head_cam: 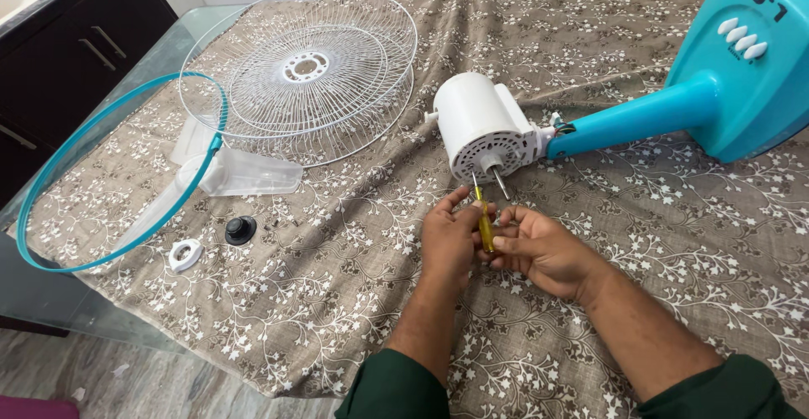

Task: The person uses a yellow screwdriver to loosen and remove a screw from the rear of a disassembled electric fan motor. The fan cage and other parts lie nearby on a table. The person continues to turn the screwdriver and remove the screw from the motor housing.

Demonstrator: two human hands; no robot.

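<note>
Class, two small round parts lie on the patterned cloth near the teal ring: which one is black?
The black round knob, the one nearer the hands; the other, the white ring-shaped nut, lies beside the teal ring.

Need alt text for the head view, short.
Both hands, left and right, hold a yellow screwdriver at a white fan motor on a teal stand. White grilles, a teal ring, a clear blade and a black knob lie left on a floral cloth.

Plastic, wire and patterned cloth

The motor housing (482, 128) is smooth white plastic, the stand (716, 90) glossy turquoise plastic, the grille (308, 69) thin white-coated wire; the tablecloth (337, 284) looks matt woven fabric.
</note>
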